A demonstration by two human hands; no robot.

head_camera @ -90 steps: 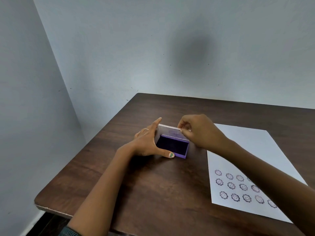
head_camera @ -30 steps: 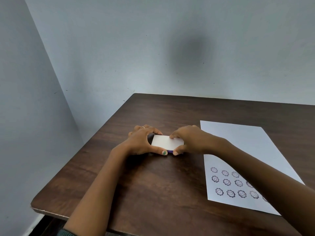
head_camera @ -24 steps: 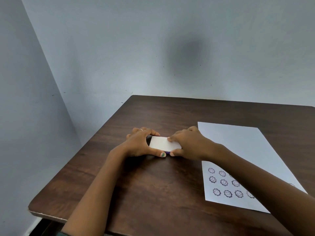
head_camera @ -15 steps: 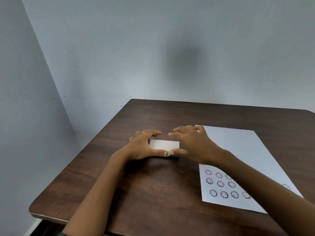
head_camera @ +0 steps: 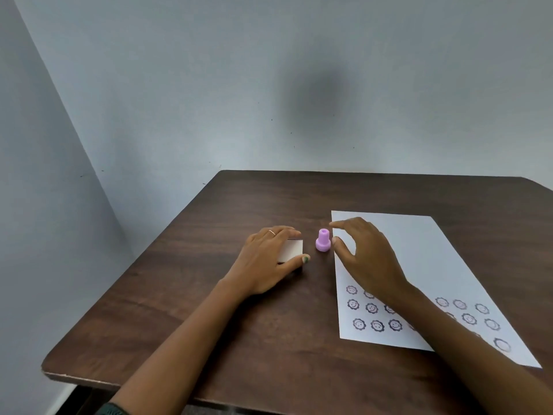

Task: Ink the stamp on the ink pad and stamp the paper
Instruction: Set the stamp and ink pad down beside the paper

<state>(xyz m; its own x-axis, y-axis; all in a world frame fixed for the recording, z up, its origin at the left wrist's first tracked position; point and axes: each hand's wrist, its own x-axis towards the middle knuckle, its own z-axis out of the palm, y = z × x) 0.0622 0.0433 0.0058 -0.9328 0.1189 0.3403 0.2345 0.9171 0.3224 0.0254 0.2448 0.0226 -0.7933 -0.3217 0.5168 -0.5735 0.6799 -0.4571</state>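
Note:
A small pink stamp [head_camera: 323, 245] stands upright on the dark wooden table, between my two hands. The ink pad [head_camera: 291, 250] lies closed with its white lid up, left of the stamp. My left hand [head_camera: 266, 259] rests over it, thumb and fingers gripping its sides. My right hand [head_camera: 366, 254] hovers just right of the stamp with fingers spread, touching nothing. It hangs over the left edge of the white paper [head_camera: 419, 253], which carries several round smiley stamp marks near me.
The table [head_camera: 227, 324] stands in a corner, with grey walls at the back and left. Its front edge runs close to me at lower left. The paper's far half is blank.
The ink pad's lid went from open to closed under both hands. My right hand has since left the pad and moved right, and the pink stamp now shows beside it.

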